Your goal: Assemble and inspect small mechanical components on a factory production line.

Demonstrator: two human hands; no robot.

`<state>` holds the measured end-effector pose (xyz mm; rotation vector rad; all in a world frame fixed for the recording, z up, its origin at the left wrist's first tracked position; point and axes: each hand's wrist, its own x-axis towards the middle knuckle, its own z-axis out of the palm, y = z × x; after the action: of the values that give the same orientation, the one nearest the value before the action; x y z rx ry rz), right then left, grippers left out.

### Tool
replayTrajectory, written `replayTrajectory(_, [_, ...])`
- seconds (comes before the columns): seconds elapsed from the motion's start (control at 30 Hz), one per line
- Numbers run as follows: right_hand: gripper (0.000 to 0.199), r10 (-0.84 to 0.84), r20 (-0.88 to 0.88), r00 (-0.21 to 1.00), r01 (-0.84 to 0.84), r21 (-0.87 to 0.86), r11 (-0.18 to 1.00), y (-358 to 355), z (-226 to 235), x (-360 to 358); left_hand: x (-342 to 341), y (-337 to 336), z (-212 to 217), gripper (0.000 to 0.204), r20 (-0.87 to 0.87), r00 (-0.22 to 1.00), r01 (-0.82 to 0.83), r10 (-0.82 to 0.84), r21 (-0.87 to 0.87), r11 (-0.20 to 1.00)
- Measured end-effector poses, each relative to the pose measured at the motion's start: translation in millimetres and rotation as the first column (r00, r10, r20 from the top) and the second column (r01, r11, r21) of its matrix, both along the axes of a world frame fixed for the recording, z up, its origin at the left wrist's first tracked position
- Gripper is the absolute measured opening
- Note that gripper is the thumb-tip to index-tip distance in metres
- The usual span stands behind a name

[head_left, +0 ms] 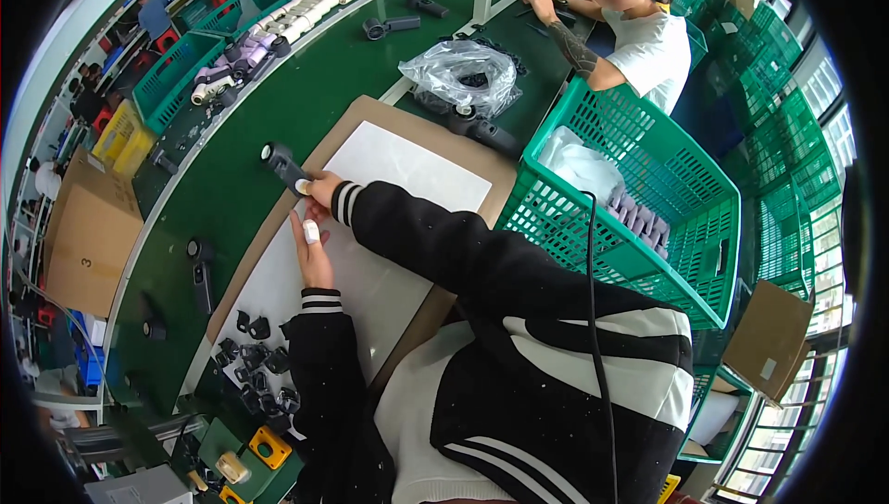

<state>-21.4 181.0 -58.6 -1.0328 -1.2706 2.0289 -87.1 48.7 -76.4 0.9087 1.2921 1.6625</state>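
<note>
The long green worktop (278, 124) curves from 7 toward 1 o'clock. A green lattice plastic crate (648, 199) stands at 3 o'clock. The white sheet (407, 171) lies on brown board. Right hand (322, 187) fingers pinch the black cylindrical part (282, 163); left hand (313, 249), fingers together, rests flat on the sheet. Small black clips (255, 360) heap at 7 o'clock.

Factory assembly line, long green workbench (278, 124), green plastic crates (648, 189), seated co-worker (639, 32)
</note>
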Motion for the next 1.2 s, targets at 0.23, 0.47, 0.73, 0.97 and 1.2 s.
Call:
replayTrajectory(0.23, [0.058,-0.33,0.067,0.941,0.275,0.412,0.869,57,1,16,0,-5,0,0.053,-0.147,0.989,-0.006,0.007,0.006,1.0])
replayTrajectory(0.47, [0.022,-0.907,0.256,0.334,0.072,0.953,0.295,68,14,175,0,-7,-2,0.047,-0.299,0.953,0.066,-0.057,0.02,0.998])
replayTrajectory(0.73, [0.063,-0.774,0.631,0.062,-0.136,0.773,0.619,36,-4,255,5,-8,8,0.039,-0.416,0.9,0.128,-0.131,-0.036,0.991])
replayTrajectory(0.97, [0.066,-0.787,0.561,0.256,-0.131,0.827,0.547,29,-2,260,3,-7,1,0.037,-0.42,0.897,0.146,-0.139,-0.015,0.989])
replayTrajectory(1.2, [0.07,-0.515,0.49,0.703,-0.172,0.82,0.546,-49,27,174,14,-12,12,0.041,-0.491,0.864,0.115,-0.115,-0.029,0.993])
